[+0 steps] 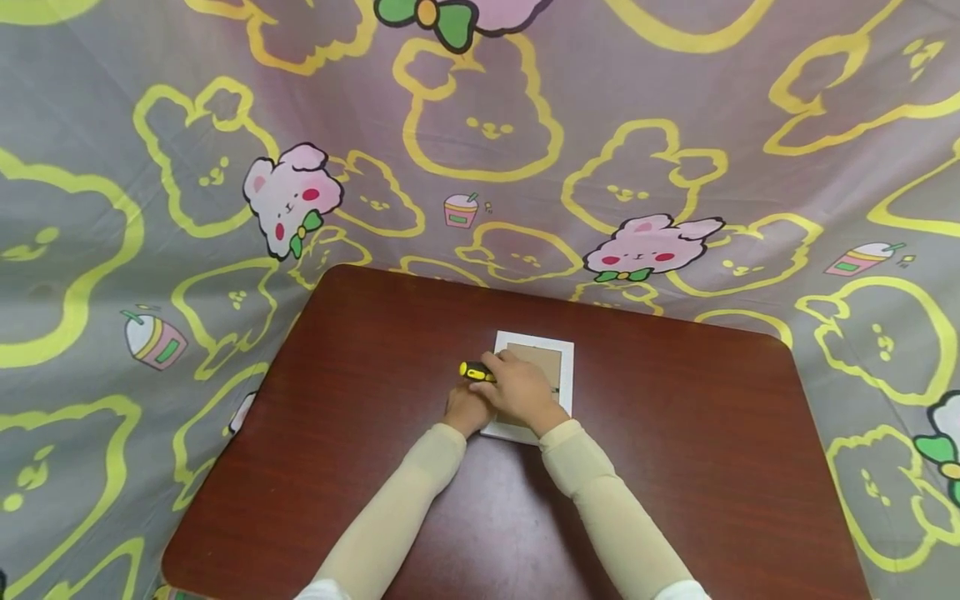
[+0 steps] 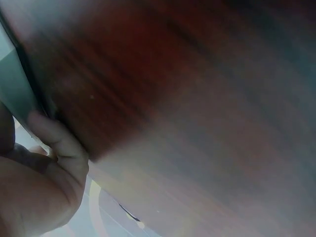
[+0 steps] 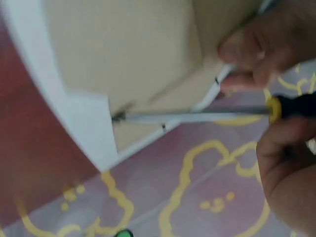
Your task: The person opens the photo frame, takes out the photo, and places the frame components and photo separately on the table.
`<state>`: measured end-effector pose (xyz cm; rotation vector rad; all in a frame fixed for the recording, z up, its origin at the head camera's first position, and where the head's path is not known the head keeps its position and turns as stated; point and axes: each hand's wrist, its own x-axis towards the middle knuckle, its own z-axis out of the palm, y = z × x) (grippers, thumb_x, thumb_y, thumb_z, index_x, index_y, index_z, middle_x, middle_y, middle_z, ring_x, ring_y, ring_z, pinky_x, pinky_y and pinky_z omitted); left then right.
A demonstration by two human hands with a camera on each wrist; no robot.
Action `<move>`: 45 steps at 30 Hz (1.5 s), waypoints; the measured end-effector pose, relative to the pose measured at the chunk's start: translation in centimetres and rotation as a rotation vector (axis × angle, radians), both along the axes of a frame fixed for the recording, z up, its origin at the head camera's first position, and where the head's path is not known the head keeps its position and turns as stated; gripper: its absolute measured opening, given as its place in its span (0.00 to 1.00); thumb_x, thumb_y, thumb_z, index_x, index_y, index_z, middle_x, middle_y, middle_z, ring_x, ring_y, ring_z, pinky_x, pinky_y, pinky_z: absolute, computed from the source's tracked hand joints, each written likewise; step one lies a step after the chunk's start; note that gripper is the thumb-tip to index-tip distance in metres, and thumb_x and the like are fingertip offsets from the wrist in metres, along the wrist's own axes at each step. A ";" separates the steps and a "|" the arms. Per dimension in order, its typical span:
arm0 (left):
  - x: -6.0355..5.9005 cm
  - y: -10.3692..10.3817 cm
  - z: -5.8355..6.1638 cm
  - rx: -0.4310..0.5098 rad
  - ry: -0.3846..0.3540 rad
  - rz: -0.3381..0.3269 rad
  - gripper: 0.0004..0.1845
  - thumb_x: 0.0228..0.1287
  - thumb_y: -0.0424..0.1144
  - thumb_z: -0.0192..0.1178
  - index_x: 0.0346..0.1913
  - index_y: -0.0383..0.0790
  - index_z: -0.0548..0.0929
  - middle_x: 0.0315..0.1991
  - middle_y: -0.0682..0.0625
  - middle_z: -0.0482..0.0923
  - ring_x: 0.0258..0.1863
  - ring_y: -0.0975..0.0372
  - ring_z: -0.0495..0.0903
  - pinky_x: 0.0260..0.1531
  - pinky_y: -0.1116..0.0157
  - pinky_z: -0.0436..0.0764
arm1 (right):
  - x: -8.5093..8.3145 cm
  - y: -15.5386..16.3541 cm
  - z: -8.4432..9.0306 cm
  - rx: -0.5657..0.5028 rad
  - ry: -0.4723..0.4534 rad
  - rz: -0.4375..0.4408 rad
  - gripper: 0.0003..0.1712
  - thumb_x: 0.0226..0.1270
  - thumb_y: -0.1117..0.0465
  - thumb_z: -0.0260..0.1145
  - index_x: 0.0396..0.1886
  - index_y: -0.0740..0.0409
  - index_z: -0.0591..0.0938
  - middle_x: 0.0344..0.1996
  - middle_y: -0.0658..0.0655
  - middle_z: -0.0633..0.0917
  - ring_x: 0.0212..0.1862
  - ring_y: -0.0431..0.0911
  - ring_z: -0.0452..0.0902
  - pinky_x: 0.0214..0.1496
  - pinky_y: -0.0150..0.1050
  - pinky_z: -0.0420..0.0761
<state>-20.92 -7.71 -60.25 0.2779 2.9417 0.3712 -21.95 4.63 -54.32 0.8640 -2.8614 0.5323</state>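
A white-bordered picture frame (image 1: 566, 367) lies back-up on the glossy red-brown wooden tabletop (image 1: 675, 467), its tan board backing smooth and matte. The right hand (image 1: 519, 390) rests over the frame, its fingers (image 3: 276, 163) curled around a screwdriver (image 1: 476, 372) with a yellow-and-black handle. In the right wrist view the thin metal shaft runs lengthwise away from the fingers, its tip at the frame's inner edge. The left hand (image 1: 467, 410), just beside, grips the frame's near-left edge.
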 end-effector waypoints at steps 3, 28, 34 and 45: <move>0.0 0.1 0.0 0.024 0.016 -0.004 0.10 0.69 0.39 0.58 0.47 0.40 0.85 0.39 0.45 0.85 0.33 0.54 0.83 0.28 0.52 0.82 | -0.1 -0.2 -0.7 -0.004 0.003 -0.049 0.21 0.67 0.40 0.69 0.44 0.51 0.77 0.32 0.53 0.78 0.25 0.48 0.76 0.26 0.46 0.77; -0.5 0.2 -0.7 0.188 0.003 0.044 0.41 0.72 0.61 0.55 0.80 0.50 0.55 0.50 0.37 0.76 0.43 0.47 0.81 0.31 0.51 0.80 | 0.0 5.0 1.1 -0.439 -0.121 -0.093 0.18 0.65 0.49 0.73 0.48 0.50 0.82 0.40 0.49 0.84 0.40 0.47 0.78 0.43 0.49 0.77; -0.4 0.4 -0.8 0.177 0.001 0.031 0.41 0.73 0.62 0.54 0.81 0.50 0.55 0.49 0.37 0.76 0.40 0.49 0.81 0.29 0.53 0.79 | 0.0 5.9 1.2 -0.503 -0.192 -0.147 0.17 0.64 0.49 0.75 0.47 0.49 0.81 0.37 0.50 0.83 0.37 0.48 0.78 0.40 0.47 0.77; -0.5 0.2 -0.5 0.166 0.006 0.036 0.43 0.71 0.63 0.56 0.80 0.49 0.55 0.46 0.38 0.75 0.35 0.52 0.80 0.26 0.56 0.79 | 0.1 8.0 2.1 -0.687 -0.288 -0.219 0.17 0.66 0.53 0.73 0.51 0.50 0.80 0.36 0.57 0.81 0.31 0.51 0.75 0.31 0.42 0.76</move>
